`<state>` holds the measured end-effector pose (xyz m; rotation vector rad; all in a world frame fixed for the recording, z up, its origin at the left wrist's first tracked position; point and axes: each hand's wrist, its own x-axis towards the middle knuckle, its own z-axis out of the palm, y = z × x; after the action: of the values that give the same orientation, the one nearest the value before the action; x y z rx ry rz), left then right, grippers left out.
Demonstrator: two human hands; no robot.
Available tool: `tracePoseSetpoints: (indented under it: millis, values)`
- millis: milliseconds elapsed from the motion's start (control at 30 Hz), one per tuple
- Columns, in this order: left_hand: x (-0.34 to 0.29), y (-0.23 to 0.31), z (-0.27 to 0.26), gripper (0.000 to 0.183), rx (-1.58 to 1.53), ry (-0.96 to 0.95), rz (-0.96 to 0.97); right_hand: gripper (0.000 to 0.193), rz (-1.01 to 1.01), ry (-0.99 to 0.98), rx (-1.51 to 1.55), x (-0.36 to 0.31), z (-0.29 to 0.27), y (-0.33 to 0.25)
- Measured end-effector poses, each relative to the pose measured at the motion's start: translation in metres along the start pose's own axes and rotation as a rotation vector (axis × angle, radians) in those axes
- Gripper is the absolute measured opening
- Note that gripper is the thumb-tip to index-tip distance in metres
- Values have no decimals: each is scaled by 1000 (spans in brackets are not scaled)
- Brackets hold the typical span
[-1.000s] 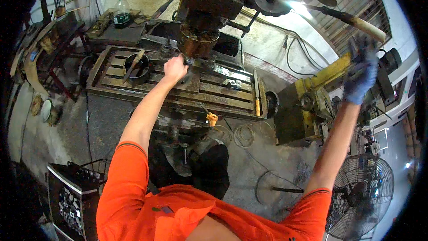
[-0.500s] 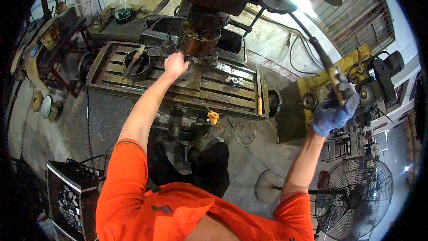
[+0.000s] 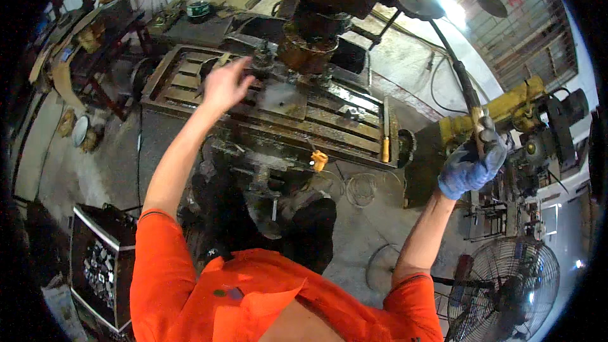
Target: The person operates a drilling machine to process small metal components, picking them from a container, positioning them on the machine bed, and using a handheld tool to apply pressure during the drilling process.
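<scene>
My bare left hand [image 3: 228, 86] hovers above the left part of the slotted machine table [image 3: 183, 109]. Its fingers are spread, with nothing visible in them; it partly hides a dark round pot with a brush. Just right of it, the rusty spindle [image 3: 308, 52] of a drilling or milling machine stands over the wet, oily table. In a blue-grey glove, my right hand [image 3: 472, 163] wraps round the end of a long machine lever [image 3: 467, 88] at the right. A small metal block [image 3: 349, 113] and a file with a yellow handle [image 3: 386, 147] lie on the table's right part.
A lamp [image 3: 452, 10] glows at the upper right. The standing fan [image 3: 505, 288] is at lower right, a box of small metal parts [image 3: 100, 269] at lower left. An orange-yellow thing [image 3: 318, 160] hangs at the table's front. A plastic bottle [image 3: 198, 1] stands behind.
My left hand has left the spot under the spindle, moved left towards the pot and spread its fingers. My right hand stays on the lever. The whole view has shifted slightly.
</scene>
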<state>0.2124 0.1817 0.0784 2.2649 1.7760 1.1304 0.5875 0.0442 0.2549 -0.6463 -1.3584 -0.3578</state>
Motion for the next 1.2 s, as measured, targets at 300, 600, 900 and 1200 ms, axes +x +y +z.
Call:
tracePoseSetpoints:
  millis: [300,600,900,1200]
  values:
    - [-45,-97,-36,45,447,-157,76,21,-132,-38,-256,4,4,-4]
    - [-47,-45,-14,30,-715,-51,-375,19,94,88,91,0,-1,-2]
    - [5,9,67,29,-645,93,-268,18,-76,-12,-177,3,4,-6]
    - [-2,11,90,28,-709,11,-327,26,39,1,72,-14,-1,5]
